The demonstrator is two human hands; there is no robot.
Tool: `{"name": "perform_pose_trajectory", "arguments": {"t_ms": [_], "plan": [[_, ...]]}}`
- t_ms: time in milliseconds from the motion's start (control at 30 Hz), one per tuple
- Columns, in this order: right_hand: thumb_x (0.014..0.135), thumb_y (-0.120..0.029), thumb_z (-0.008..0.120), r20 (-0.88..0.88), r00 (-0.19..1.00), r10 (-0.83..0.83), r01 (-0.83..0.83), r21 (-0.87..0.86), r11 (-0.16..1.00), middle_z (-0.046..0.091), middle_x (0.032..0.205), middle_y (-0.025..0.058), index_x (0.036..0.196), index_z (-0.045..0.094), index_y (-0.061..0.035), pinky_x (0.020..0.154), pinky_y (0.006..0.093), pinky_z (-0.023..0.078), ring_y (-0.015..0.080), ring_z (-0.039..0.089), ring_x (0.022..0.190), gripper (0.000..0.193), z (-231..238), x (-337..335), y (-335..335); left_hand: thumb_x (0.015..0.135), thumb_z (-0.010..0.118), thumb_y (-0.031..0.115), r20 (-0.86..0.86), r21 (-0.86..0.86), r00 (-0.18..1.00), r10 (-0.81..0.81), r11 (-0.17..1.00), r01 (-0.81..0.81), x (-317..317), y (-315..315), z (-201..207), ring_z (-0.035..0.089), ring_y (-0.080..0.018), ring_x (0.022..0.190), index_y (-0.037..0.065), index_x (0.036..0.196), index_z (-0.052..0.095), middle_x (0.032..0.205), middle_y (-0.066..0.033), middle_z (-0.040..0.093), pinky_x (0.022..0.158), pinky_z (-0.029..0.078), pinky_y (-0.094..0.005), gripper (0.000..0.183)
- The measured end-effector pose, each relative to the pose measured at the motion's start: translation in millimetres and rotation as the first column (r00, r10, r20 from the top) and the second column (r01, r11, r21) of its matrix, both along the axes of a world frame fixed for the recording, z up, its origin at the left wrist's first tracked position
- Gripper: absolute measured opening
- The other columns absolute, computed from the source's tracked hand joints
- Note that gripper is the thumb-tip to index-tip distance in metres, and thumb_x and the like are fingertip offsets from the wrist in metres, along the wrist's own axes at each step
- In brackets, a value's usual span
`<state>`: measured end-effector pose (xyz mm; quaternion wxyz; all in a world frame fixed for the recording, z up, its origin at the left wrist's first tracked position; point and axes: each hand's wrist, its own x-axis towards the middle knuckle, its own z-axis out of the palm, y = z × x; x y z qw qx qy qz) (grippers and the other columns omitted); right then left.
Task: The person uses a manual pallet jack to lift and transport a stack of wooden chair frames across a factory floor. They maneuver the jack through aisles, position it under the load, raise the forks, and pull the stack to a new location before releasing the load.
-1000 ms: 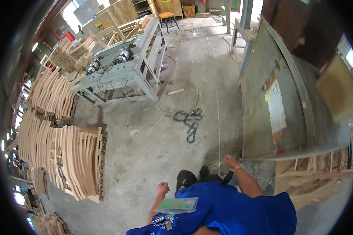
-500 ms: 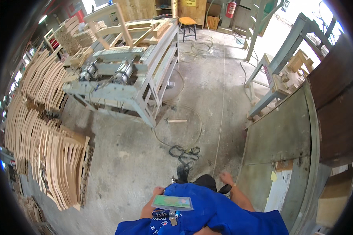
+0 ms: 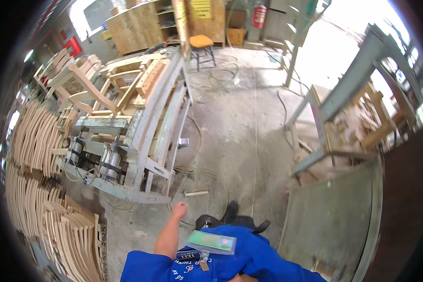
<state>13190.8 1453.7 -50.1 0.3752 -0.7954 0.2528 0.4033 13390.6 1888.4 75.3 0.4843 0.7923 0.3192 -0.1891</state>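
My left hand [image 3: 180, 209] hangs in front of my left side, its fingers loosely curled, with nothing visible in them. It is above the concrete floor, close to a short wooden strip [image 3: 196, 193] lying there, but does not touch it. The near end of a grey metal workbench [image 3: 148, 199] stands just ahead and to the left of that hand. My right hand is out of sight; only the blue sleeve shows on that side. A card in a clear holder [image 3: 212, 241] is clipped on my blue shirt.
Wooden frame parts [image 3: 127, 84] rest on the workbench, which has metal cylinders [image 3: 110, 160] at its near end. Stacked curved wood pieces [image 3: 73, 235] stand left. A grey panel [image 3: 331, 211] borders the right. Hoses [image 3: 199, 131] cross the floor toward a stool [image 3: 201, 42].
I have moved forward, so the workbench and wooden strip are nearer. My left arm has swung forward. My right hand has left the view.
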Motion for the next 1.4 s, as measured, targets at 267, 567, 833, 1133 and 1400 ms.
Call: {"name": "perform_pose_trajectory", "arguments": {"t_ms": [267, 567, 833, 1133, 1400], "plan": [[0.078, -0.013, 0.048, 0.526, 0.826, -0.203, 0.173, 0.106, 0.979, 0.061, 0.078, 0.0091, 0.104, 0.054, 0.0015, 0.047, 0.0258, 0.043, 0.0154, 0.059, 0.064, 0.030, 88.7, 464.9, -29.5, 0.074, 0.056, 0.023, -0.143, -0.020, 0.990, 0.001, 1.000, -0.004, 103.8, -40.8, -20.1, 0.059, -0.0189, 0.052, 0.001, 0.081, 0.061, 0.063, -0.0107, 0.061, 0.047, 0.046, -0.0318, 0.024], [0.078, -0.012, 0.054, 0.530, 0.846, -0.062, -0.120, 0.302, 0.946, 0.061, 0.074, 0.0081, 0.094, 0.058, 0.0017, 0.054, 0.0245, 0.045, 0.0125, 0.057, 0.064, 0.021, 192.6, 660.6, 54.1, 0.074, 0.056, 0.024, -0.128, -0.031, 0.969, 0.210, 0.976, -0.215, 247.7, -1.9, -32.6, 0.060, -0.0214, 0.055, 0.001, 0.073, 0.060, 0.066, -0.0125, 0.062, 0.052, 0.047, -0.0331, 0.024], [0.079, -0.014, 0.057, 0.444, 0.714, 0.541, -0.694, 0.348, 0.630, 0.063, 0.080, 0.0073, 0.089, 0.062, -0.0037, 0.068, 0.0274, 0.045, 0.0127, 0.058, 0.072, 0.016, 250.0, 748.2, 125.5, 0.076, 0.055, 0.025, 0.257, -0.084, 0.962, -0.089, 0.990, 0.114, 460.0, -25.9, 71.0, 0.060, -0.0240, 0.071, 0.003, 0.082, 0.061, 0.076, -0.0118, 0.062, 0.066, 0.046, -0.0320, 0.023], [0.080, -0.029, 0.053, 0.385, 0.387, 0.838, -0.842, 0.517, 0.151, 0.062, 0.089, 0.0077, 0.102, 0.058, -0.0053, 0.071, 0.0290, 0.043, 0.0156, 0.055, 0.079, 0.033, 266.5, 978.2, 127.8, 0.077, 0.061, 0.022, 0.442, -0.053, 0.715, -0.542, 0.780, 0.624, 624.1, -72.1, 119.9, 0.057, -0.0246, 0.074, 0.005, 0.084, 0.062, 0.077, -0.0114, 0.058, 0.067, 0.045, -0.0322, 0.019], [0.072, -0.026, 0.059, 0.286, 0.432, 0.855, -0.738, 0.657, 0.153, 0.057, 0.098, 0.0050, 0.113, 0.053, -0.0078, 0.074, 0.0285, 0.042, 0.0148, 0.053, 0.085, 0.046, 245.8, 1101.4, 127.1, 0.080, 0.054, 0.025, 0.437, 0.027, 0.545, -0.716, 0.616, 0.787, 789.7, -70.5, 110.4, 0.055, -0.0326, 0.075, 0.002, 0.079, 0.060, 0.075, -0.0160, 0.057, 0.065, 0.043, -0.0394, 0.024]]}}
